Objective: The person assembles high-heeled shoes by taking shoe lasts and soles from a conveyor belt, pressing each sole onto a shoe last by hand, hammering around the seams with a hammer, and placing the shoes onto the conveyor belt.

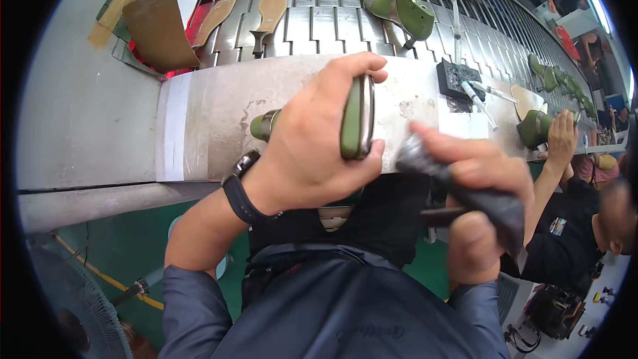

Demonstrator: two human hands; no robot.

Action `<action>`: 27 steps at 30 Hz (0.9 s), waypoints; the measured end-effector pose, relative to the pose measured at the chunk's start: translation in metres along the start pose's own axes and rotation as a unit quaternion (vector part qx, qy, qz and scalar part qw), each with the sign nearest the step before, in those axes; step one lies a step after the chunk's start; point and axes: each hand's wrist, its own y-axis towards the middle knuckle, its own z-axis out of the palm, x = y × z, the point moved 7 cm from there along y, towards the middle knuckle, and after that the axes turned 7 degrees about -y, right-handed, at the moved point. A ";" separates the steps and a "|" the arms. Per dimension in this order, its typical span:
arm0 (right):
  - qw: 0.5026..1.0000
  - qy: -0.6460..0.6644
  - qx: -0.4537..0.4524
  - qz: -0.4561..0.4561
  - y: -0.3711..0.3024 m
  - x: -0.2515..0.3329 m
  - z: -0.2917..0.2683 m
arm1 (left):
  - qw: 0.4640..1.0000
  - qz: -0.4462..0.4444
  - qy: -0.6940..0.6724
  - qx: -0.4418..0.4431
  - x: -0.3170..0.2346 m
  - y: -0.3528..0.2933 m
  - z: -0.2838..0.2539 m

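My left hand (302, 136) is wrapped round a green shoe (351, 123) above the worktable. The shoe's flat end, edged with a shiny metallic band, faces right between my thumb and fingers. A green end with a metal-coloured ring (264, 125) sticks out at the left of the hand; my palm hides what lies between. Close by on the right, my right hand (488, 169) is closed on a dark tool (488, 209), smeared by motion. Its greyish, crumpled-looking end points toward the shoe, apart from it; its exact kind is unclear.
Behind the pale worktable (229, 100) runs a slatted metal conveyor (312, 23) with tan soles (271, 12) and a green shoe (413, 16). Syringes (480, 103) lie by a black block (458, 78). A co-worker's hand (562, 136) holds another green shoe at right. A fan (76, 312) stands lower left.
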 end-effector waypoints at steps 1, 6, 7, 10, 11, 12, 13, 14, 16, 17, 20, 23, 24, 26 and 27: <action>0.985 -0.098 0.142 0.013 0.013 0.004 0.007 | 0.999 0.023 0.012 -0.029 -0.005 -0.003 0.000; 0.985 -0.061 0.130 0.099 0.019 0.004 0.006 | 0.997 0.057 0.026 -0.038 -0.010 -0.013 0.007; 0.984 -0.075 0.120 0.113 0.023 0.007 0.005 | 0.997 0.069 0.021 -0.036 -0.012 -0.015 0.008; 0.977 -0.063 0.079 0.186 0.028 0.002 0.001 | 0.994 0.103 0.028 -0.027 -0.017 -0.023 0.014; 0.976 -0.077 0.091 0.185 0.034 0.002 0.002 | 0.994 0.101 0.027 -0.028 -0.017 -0.026 0.013; 0.975 -0.076 0.097 0.187 0.036 0.001 0.003 | 0.993 0.112 0.031 -0.033 -0.019 -0.029 0.012; 0.974 -0.075 0.103 0.190 0.036 0.001 0.005 | 0.991 0.123 0.034 -0.038 -0.022 -0.033 0.011; 0.973 -0.074 0.106 0.192 0.034 0.000 0.009 | 0.991 0.120 0.035 -0.040 -0.019 -0.038 0.012; 0.969 -0.019 0.085 0.229 0.027 -0.002 0.017 | 0.984 0.157 0.050 -0.067 -0.022 -0.054 0.013; 0.956 0.003 0.103 0.275 0.020 -0.001 0.016 | 0.984 0.157 0.047 -0.066 -0.028 -0.061 0.013; 0.959 0.108 0.201 0.168 -0.013 -0.017 0.030 | 0.969 0.222 0.066 -0.089 -0.019 -0.108 0.019; 0.962 0.094 0.112 0.232 -0.055 -0.061 0.043 | 0.953 0.184 0.185 -0.152 0.013 -0.133 0.019; 0.953 0.124 0.061 0.269 -0.069 -0.083 0.048 | 0.949 0.182 0.207 -0.156 0.033 -0.137 0.019; 0.939 0.117 0.008 0.323 -0.098 -0.135 0.054 | 0.950 0.128 0.263 -0.111 0.073 -0.150 0.020; 0.938 0.080 0.003 0.337 -0.106 -0.154 0.057 | 0.946 0.118 0.289 -0.088 0.085 -0.150 0.023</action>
